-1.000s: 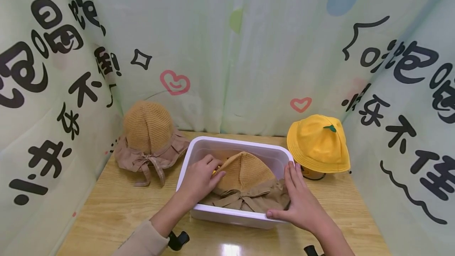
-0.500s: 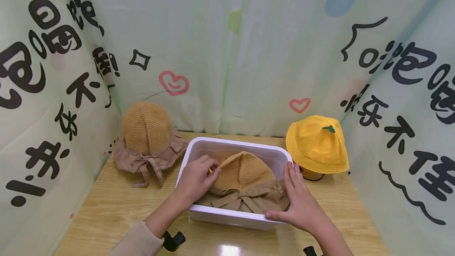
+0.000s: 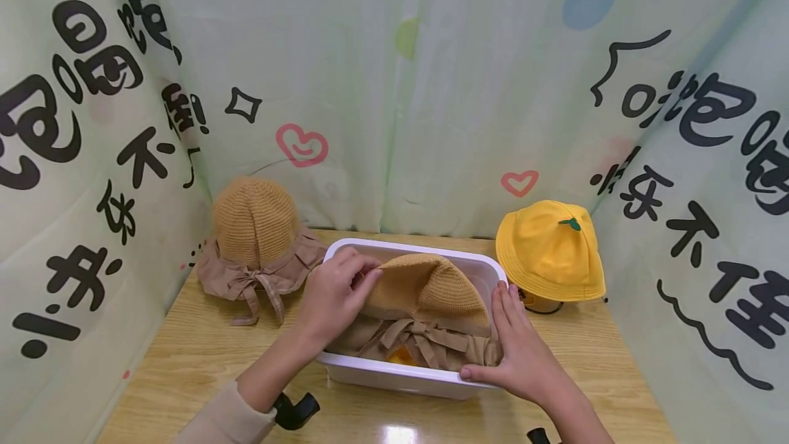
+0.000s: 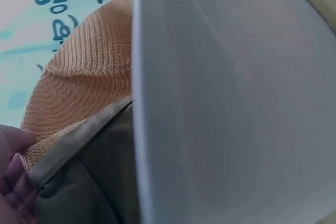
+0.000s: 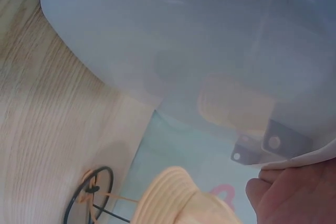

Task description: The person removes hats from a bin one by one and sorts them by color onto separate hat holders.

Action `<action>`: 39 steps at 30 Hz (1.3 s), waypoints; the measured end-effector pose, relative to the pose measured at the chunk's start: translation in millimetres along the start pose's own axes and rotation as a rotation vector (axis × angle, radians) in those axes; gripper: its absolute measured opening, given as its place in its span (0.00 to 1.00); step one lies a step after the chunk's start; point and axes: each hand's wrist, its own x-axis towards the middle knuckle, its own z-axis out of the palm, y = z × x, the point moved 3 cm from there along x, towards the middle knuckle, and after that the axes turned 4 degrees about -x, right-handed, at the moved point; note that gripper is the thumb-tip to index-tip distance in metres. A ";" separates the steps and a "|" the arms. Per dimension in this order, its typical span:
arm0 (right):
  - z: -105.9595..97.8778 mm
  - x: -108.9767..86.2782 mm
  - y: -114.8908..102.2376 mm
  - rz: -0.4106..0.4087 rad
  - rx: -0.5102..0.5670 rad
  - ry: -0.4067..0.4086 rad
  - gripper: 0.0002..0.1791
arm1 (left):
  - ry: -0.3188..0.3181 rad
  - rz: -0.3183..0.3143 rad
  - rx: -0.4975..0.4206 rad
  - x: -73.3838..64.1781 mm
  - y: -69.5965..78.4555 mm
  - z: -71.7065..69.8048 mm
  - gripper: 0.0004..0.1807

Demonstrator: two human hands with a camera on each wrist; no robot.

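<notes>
Go gently with the left hand (image 3: pixel 335 294), clamped thumb-to-fingers on the edge of the floppy tan knit hat with a brown cloth brim and tied bow (image 3: pixel 437 307), inside the white plastic rectangular bin (image 3: pixel 401 380). Probably best to spread any pull along the edge, not yank at one spot: soft knit, dented at the crown, likely to fold. Brace the bin with the right hand (image 3: pixel 520 358), laid along the right side, fingers straight, thumb apart from them at the near rim. Press just enough to prevent sliding. Watch the yellow-orange patch (image 3: pixel 403 356) peeking out below the bow; can't tell what of. Mind the tan knit hat with a pinkish-brown ruffled brim (image 3: pixel 255 225) just beside the far left corner, and the bright yellow cloth bucket hat with a green sprout (image 3: pixel 547 252) just beside the right wall. Easy to bump either, tbh. Same for the thin black ring (image 5: pixel 92 189) on the light wood table (image 3: pixel 185 355).
</notes>
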 end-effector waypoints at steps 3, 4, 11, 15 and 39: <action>0.8 -0.1 -0.4 -0.011 -0.008 0.000 0.76 | 0.016 0.027 0.027 4.6 4.2 -7.6 0.02; 0.9 -0.1 -0.5 -0.015 -0.011 0.000 0.75 | 0.020 0.035 0.036 6.4 5.3 -10.3 0.02; 0.5 1.3 0.9 -0.013 -0.012 -0.003 0.75 | 0.069 0.075 0.056 24.0 7.3 -30.6 0.02; 0.5 2.4 1.3 -0.004 -0.003 -0.016 0.74 | 0.098 0.066 0.055 32.5 4.6 -43.9 0.02; 2.5 1.5 1.8 0.002 0.008 -0.010 0.74 | 0.398 0.007 0.054 63.5 -13.4 -120.5 0.03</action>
